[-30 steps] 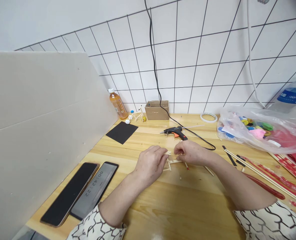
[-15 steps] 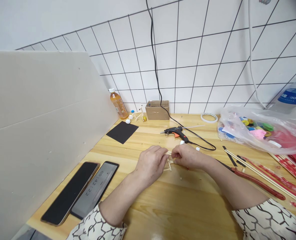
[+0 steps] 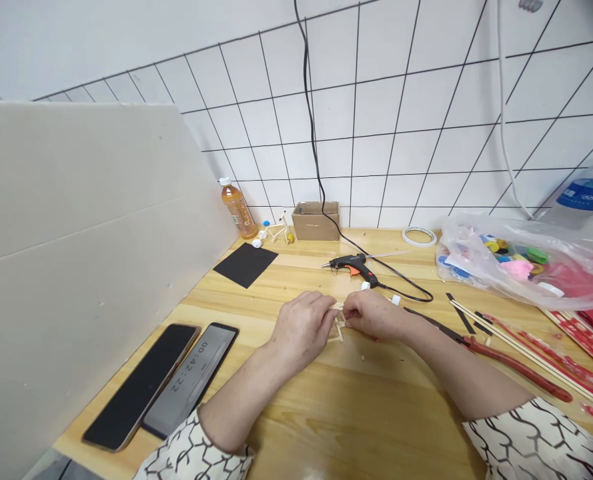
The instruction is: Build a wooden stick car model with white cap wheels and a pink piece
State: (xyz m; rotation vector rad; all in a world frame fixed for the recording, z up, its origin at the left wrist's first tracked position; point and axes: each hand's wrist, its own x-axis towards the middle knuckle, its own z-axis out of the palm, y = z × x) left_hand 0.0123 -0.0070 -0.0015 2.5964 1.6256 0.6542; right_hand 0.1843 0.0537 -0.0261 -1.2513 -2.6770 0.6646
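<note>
Mid-bench, my left hand point(image 3: 301, 328) and right hand point(image 3: 376, 313) pinch 1 small stick frame point(image 3: 338, 327), fingers curled closed, seemingly pressing a joint; glue gun point(image 3: 352, 264) lies behind.

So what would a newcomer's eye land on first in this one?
Probably the left hand and right hand, meeting mid-table and pinching a small frame of thin wooden sticks. Next, the black glue gun lying just beyond them, then the two phones side by side at the near left edge.
</note>
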